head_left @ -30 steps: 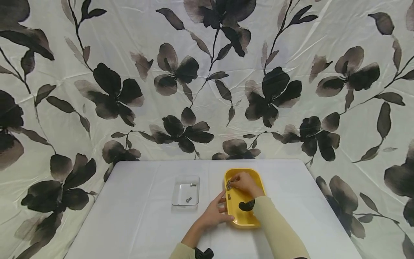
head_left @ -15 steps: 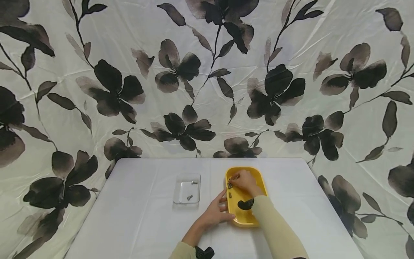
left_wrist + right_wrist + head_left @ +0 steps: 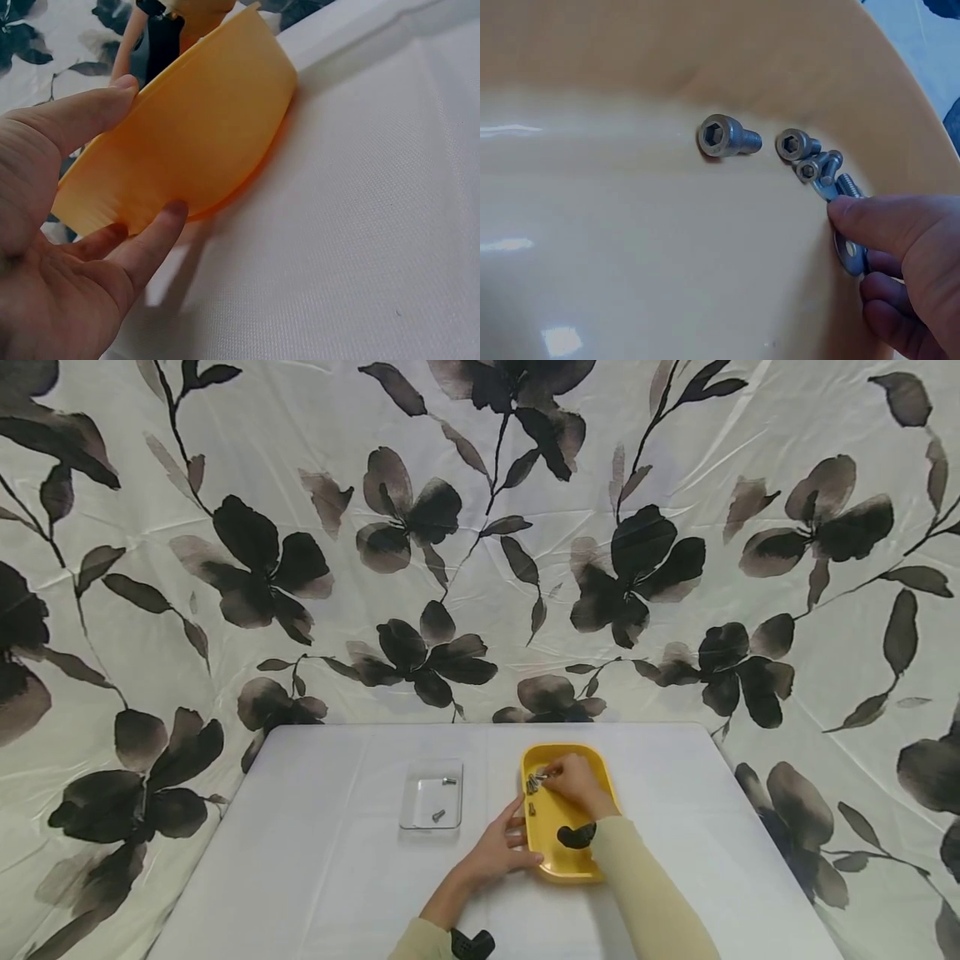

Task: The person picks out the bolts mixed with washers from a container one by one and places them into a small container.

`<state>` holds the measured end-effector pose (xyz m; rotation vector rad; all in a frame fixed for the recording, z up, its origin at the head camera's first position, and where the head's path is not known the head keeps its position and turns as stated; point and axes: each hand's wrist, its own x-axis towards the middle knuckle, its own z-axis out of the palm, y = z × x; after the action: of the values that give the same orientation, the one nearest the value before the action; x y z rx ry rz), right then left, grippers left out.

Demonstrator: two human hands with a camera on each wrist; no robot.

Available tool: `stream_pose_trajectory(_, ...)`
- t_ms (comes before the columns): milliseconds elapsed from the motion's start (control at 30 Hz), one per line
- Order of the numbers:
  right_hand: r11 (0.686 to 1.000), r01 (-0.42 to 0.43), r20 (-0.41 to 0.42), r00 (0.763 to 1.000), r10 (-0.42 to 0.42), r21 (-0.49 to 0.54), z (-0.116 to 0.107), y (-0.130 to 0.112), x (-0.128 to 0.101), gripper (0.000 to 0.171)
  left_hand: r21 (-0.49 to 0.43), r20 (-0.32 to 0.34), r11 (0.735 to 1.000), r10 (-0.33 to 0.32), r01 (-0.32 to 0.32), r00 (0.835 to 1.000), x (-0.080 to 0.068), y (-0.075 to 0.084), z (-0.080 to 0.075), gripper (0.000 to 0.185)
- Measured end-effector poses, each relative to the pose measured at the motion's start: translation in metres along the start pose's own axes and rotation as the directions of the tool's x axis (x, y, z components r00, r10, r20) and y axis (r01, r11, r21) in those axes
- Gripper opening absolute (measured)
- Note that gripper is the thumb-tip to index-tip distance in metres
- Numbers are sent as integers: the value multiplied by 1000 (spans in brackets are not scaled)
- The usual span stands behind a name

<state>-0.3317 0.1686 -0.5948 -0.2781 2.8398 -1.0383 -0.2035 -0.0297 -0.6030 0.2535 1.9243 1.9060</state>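
Note:
My left hand (image 3: 495, 853) holds the left side of a yellow tray (image 3: 566, 868). In the left wrist view its thumb lies at the rim and its fingertips touch the outer wall. Inside the tray, my right hand (image 3: 907, 262) pinches a flat metal washer (image 3: 849, 255) between thumb and fingers. Right by the thumb lies a small screw (image 3: 847, 184), beside a cluster of small socket-head screws (image 3: 808, 169) and a larger socket-head screw (image 3: 791, 144). Another large socket-head screw (image 3: 724, 137) lies apart along the tray wall. The curled fingers partly hide the washer.
A clear square container (image 3: 408, 797) stands left of the tray on the white table (image 3: 337, 860), with one screw (image 3: 448, 782) near its top and another screw (image 3: 438, 816) near its bottom. A floral cloth (image 3: 480, 568) hangs behind the table.
My right hand has drawn slightly right and back from the pile, leaving more of the metal pieces in sight. The left hand stays at the tray; the view shifts slightly.

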Motion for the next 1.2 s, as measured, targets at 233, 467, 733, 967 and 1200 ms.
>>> stream_pose_trajectory(233,1000,-1,-4,1000,2,26,1,-1,0,8,-14,0,1000,-3,3,1000,0,1,-1,105)
stream_pose_trajectory(467,999,42,-9,999,-42,29,1,-1,0,7,-5,-1,1000,-2,2,1000,-2,3,-1,105)
stream_pose_trajectory(733,996,48,9,999,-49,79,-8,-8,-4,10,48,-13,998,34,-33,999,-1,1,-6,102)
stream_pose_trajectory(967,996,84,-19,996,-84,20,-16,-18,-7,9,207,-92,973,126,-105,988,-6,20,-23,85)
stream_pose_trajectory(1200,992,120,-35,992,-121,-43,-28,-30,-10,10,292,-162,954,126,-74,979,-23,54,-42,78)
